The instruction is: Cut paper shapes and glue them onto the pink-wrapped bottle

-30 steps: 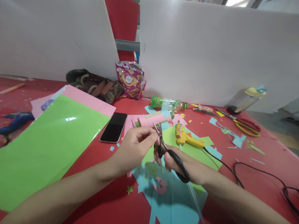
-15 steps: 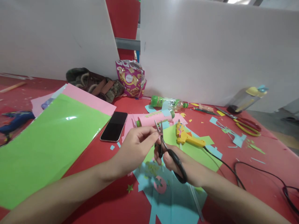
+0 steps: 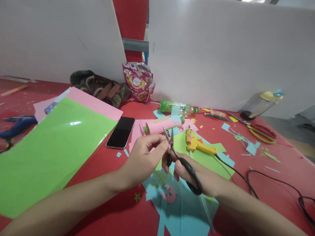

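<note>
Scissors have opened slightly wider since half a second ago, and their visible handle loop has gone a little toward the right edge of the red surface; other things lie nearly as before. They have smooth black handles and thin metal blades, and are held above the middle of the surface. Their tips point to the far edge, leaning a little left, so the long axis goes from near right to far left. Of the hands, the right hand is half closed around the handles; the left hand has thumb and fingers pinched on a small pink piece at the blades, and whether it touches them I cannot tell. Under the hands lies a flat blue sheet, carrying a round pink cut-out with a star-shaped hole. Beside this sheet is a pointed green star. Toward the far edge lies a pink-wrapped cylinder; toward the right edge, a yellow glue gun.
</note>
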Tool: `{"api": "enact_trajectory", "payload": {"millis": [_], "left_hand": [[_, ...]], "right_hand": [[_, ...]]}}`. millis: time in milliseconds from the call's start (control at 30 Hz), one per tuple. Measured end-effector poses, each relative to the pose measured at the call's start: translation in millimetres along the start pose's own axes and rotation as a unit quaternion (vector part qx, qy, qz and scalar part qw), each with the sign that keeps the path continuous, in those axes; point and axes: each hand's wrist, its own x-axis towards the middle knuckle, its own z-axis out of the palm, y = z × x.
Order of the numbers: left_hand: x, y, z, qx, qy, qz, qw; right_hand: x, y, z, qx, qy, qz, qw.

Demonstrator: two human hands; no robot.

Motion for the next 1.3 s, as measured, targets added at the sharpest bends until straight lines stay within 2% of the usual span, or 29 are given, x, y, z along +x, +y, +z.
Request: {"api": "enact_trajectory", "payload": {"millis": [433,733,1300], "left_hand": [[-0.6,-2.2,1.4,0.035,0.021,0.031,0.999],[-2.9,-2.7,2.7,0.051,0.041,0.044,0.997],[-4.2,-6.2,2.6,0.031,0.026,0.054,0.998]], "right_hand": [[0.8,-2.4,4.9,0.021,0.012,0.044,0.999],[0.9,-3.5,8.5,0.030,0.030,0.048,0.998],[0.5,-5.6,8.2,0.004,0.027,0.048,0.998]]}}
